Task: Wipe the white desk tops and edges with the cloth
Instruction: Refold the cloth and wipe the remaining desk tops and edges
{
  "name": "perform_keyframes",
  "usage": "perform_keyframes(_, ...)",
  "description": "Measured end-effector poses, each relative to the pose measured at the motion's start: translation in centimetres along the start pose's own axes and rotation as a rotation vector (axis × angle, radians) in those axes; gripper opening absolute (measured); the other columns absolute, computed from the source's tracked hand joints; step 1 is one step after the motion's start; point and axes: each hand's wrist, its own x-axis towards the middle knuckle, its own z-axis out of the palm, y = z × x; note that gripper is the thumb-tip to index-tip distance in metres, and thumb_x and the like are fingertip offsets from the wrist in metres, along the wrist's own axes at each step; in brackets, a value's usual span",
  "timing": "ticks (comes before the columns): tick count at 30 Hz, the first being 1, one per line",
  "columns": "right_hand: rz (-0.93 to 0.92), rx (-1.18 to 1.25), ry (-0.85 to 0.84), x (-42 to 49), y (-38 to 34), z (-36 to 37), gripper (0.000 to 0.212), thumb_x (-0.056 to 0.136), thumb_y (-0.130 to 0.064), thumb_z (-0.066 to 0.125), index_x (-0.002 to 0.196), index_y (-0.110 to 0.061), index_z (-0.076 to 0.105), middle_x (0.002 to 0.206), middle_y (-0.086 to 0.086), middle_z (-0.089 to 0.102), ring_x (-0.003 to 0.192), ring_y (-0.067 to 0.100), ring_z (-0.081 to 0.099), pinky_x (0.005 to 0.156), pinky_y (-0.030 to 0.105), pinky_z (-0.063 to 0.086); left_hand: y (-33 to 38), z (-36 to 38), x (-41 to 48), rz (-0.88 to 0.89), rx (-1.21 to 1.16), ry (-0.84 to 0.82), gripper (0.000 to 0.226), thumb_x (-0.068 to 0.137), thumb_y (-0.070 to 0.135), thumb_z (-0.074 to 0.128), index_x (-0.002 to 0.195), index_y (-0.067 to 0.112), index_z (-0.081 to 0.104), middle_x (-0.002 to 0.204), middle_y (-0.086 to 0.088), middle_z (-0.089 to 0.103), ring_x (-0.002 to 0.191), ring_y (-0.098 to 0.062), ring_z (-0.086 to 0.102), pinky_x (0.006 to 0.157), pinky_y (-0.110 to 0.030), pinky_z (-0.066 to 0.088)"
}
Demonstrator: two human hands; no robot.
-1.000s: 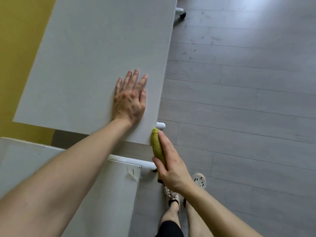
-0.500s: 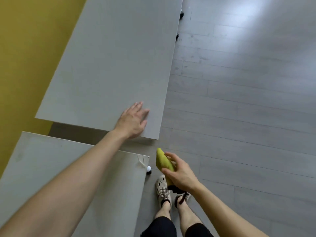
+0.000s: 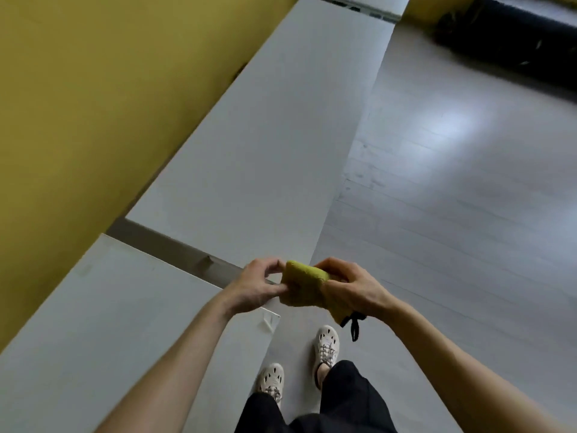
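Above the far right corner of the near white desk (image 3: 93,323), both hands meet on the yellow-green cloth (image 3: 304,284). The left hand (image 3: 256,285) sits over that corner and pinches the cloth's left end between thumb and curled fingers. The right hand (image 3: 352,285), just past the desk's right edge and over the floor (image 3: 452,214), has its fingers wrapped round the cloth's right part, clenched on it. The cloth is bunched into a thick fold and spans the short space between the two grips. Its upper edge shows between the hands, and its lower end hangs out under the right palm. A black loop (image 3: 352,326) dangles from that hanging end. The view does not show whether any part of the cloth touches the desk top.

Beyond the near desk's far edge runs a narrow dark gap (image 3: 175,248), and past it the far white desk (image 3: 265,151) stretches away in the same line. A yellow wall (image 3: 93,89) runs along the near desk's left side. To the right of the near desk, on the grey floor, stand the person's pale shoes (image 3: 327,345) below black trousers (image 3: 343,401). Far beyond the desk, at the upper right, lies something dark and blurred (image 3: 515,35).
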Motion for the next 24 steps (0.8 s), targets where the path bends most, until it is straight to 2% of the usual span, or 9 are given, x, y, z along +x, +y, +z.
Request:
perform_keyframes(4,-0.144,-0.223,-0.047,4.9,-3.2,-0.2,0.040,0.089,-0.061,0.075,0.123,-0.039,0.071,0.120,-0.015,0.069,0.114,0.010,0.067,0.100,0.037,0.056,1.6,-1.9,0.1,0.028,0.105,0.192,0.024,0.091,0.036,0.079,0.101,0.030,0.058,0.092,0.004,0.069,0.088,-0.017,0.070,0.080,-0.035,0.063)
perform_keyframes(6,-0.226,-0.363,-0.026,8.2,-4.8,0.1,0.035,0.095,-0.051,0.077,0.126,-0.033,0.073,0.124,-0.011,0.066,0.115,0.014,0.066,0.099,0.036,0.057,2.1,-2.8,0.4,0.033,0.243,0.280,0.031,0.090,0.045,0.078,0.104,0.030,0.055,0.091,0.007,0.070,0.083,-0.015,0.071,0.075,-0.037,0.064)
perform_keyframes(10,-0.447,-0.469,-0.128,14.8,-8.4,-0.2,0.025,0.100,-0.030,0.075,0.125,-0.027,0.073,0.116,-0.009,0.068,0.105,0.012,0.067,0.095,0.044,0.061,1.8,-6.7,0.2,-0.065,0.113,0.454,0.045,0.080,0.060,0.079,0.107,0.034,0.056,0.095,0.009,0.073,0.087,-0.010,0.074,0.078,-0.035,0.066)
perform_keyframes(13,-0.572,-0.506,-0.290,18.3,-12.3,-1.2,0.023,0.102,-0.028,0.074,0.125,-0.025,0.072,0.115,-0.008,0.068,0.104,0.015,0.067,0.095,0.045,0.060,0.9,-7.8,-1.5,-0.200,-0.068,0.517,0.065,0.075,0.044,0.099,0.126,0.039,0.059,0.117,0.012,0.073,0.107,-0.006,0.073,0.092,-0.031,0.063)
perform_keyframes(16,-0.658,-0.545,-0.457,20.4,-16.8,-2.4,0.025,0.105,-0.031,0.070,0.130,-0.029,0.068,0.124,-0.009,0.066,0.113,0.015,0.066,0.099,0.043,0.060,0.8,-5.8,-1.9,-0.371,-0.208,0.593,0.064,0.071,0.035,0.103,0.123,0.045,0.066,0.112,0.026,0.076,0.107,0.003,0.071,0.096,-0.032,0.058)
perform_keyframes(19,-0.708,-0.630,-0.634,22.1,-20.6,-2.8,0.027,0.105,-0.026,0.069,0.132,-0.027,0.067,0.129,-0.009,0.065,0.120,0.016,0.063,0.099,0.038,0.059,0.9,-3.9,-0.4,-0.317,-0.460,0.842,0.073,0.070,0.031,0.102,0.135,0.035,0.069,0.121,0.013,0.080,0.117,-0.008,0.073,0.108,-0.041,0.056)
perform_keyframes(21,-0.727,-0.659,-0.707,23.3,-22.5,-2.8,0.023,0.104,-0.026,0.070,0.127,-0.028,0.069,0.124,-0.010,0.067,0.117,0.016,0.065,0.097,0.038,0.058,1.5,-3.1,0.8,-0.305,-0.512,0.992,0.081,0.070,0.041,0.099,0.143,0.031,0.066,0.122,0.011,0.079,0.117,-0.008,0.073,0.103,-0.032,0.056)
perform_keyframes(22,-0.721,-0.643,-0.734,23.9,-23.0,-2.5,0.020,0.103,-0.028,0.071,0.123,-0.030,0.070,0.121,-0.010,0.069,0.115,0.017,0.067,0.097,0.040,0.059,1.7,-2.7,1.2,-0.337,-0.523,1.064,0.073,0.071,0.046,0.096,0.137,0.030,0.070,0.113,0.015,0.081,0.107,-0.003,0.074,0.094,-0.023,0.056)
perform_keyframes(24,-0.702,-0.643,-0.724,25.1,-23.3,-1.3,0.020,0.103,-0.035,0.072,0.122,-0.029,0.071,0.119,-0.006,0.073,0.111,0.018,0.071,0.097,0.044,0.059,2.2,-2.5,1.6,-0.464,-0.489,1.248,0.042,0.070,0.056,0.084,0.099,0.027,0.075,0.081,0.017,0.078,0.078,0.002,0.072,0.070,-0.013,0.051)
